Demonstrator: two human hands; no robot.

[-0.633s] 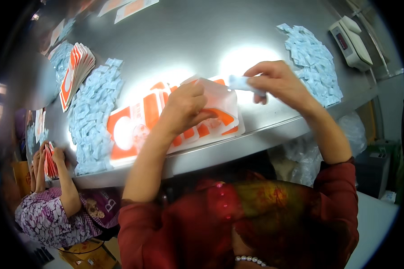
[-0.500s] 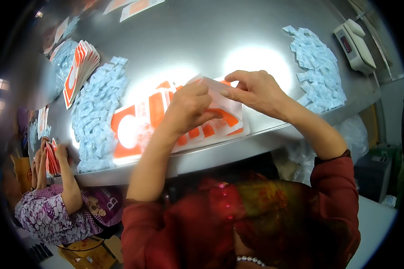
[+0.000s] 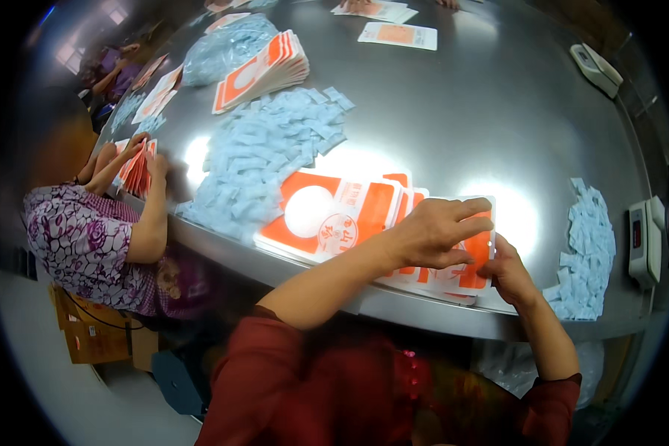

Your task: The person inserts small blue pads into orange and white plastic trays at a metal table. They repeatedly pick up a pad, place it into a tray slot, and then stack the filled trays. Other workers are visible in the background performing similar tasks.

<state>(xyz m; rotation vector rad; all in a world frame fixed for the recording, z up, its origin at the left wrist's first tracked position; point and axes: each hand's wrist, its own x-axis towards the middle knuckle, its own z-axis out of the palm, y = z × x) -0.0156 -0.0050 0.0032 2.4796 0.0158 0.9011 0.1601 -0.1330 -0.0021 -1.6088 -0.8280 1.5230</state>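
Note:
A pile of flat orange-and-white printed bags [image 3: 312,215] lies along the table's near edge, some fanned out to the right. Over the right end of that pile, my left hand [image 3: 438,234] is palm down, fingers and thumb apart above the top bag [image 3: 474,271]. My right hand [image 3: 514,276] has its fingers and thumb closed at the right edge of this same bag. Small light-blue sachets [image 3: 275,141] form a big heap beyond and left of the pile. Another sachet heap [image 3: 589,256] lies to the right of my right hand.
A fanned stack of bags [image 3: 267,70] and a blue-filled clear plastic bag [image 3: 227,48] stand behind the left heap. Two scales [image 3: 645,241] [image 3: 596,70] sit along the table's right side. At left, a co-worker [image 3: 89,245] handles bags. Other hands [image 3: 360,6] show at the far edge.
The view has swung, shifting the table's contents. My left hand has gone from being closed at the lifted bag to spread over it. My right hand has dropped to its right edge.

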